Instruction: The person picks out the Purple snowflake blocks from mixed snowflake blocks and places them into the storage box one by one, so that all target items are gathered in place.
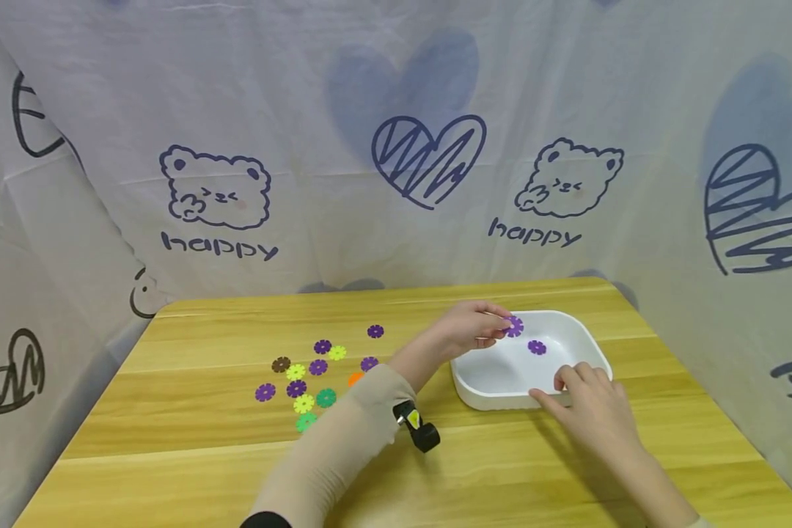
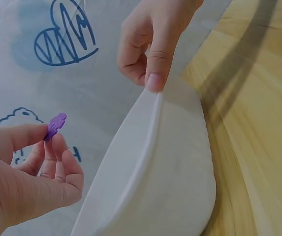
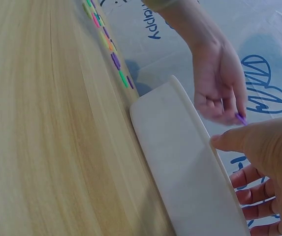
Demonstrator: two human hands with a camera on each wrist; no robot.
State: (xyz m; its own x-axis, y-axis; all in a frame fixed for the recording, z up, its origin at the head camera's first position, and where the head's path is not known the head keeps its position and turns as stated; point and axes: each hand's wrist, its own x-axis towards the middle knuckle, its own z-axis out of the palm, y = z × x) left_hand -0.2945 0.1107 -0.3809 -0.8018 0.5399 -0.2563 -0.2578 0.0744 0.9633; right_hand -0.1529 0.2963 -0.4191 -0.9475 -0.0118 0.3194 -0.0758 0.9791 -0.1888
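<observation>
Between thumb and fingertips, my left hand (image 1: 470, 328) pinches a purple snowflake disc (image 1: 515, 326) above the white tray (image 1: 465, 400). The left wrist view shows this disc (image 2: 56, 125) tilted, nearly edge-on. Another purple snowflake disc (image 1: 537, 347) lies inside the tray. My right hand (image 1: 597, 411) grips the tray's near rim on the right side, the thumb on the rim and the other fingers bent over it. Seen from the right wrist, the thumb of this hand (image 3: 273, 152) rests on the rim, with the fingers on the inner side.
Left of the tray, several loose snowflake discs lie spread on the wooden table (image 1: 171, 411): purple, a yellow one (image 1: 303, 404), a green one (image 1: 326, 397), a brown one (image 1: 281, 364), and an orange one (image 1: 356, 379) partly behind the left forearm. A printed curtain (image 1: 303, 110) stands behind the table.
</observation>
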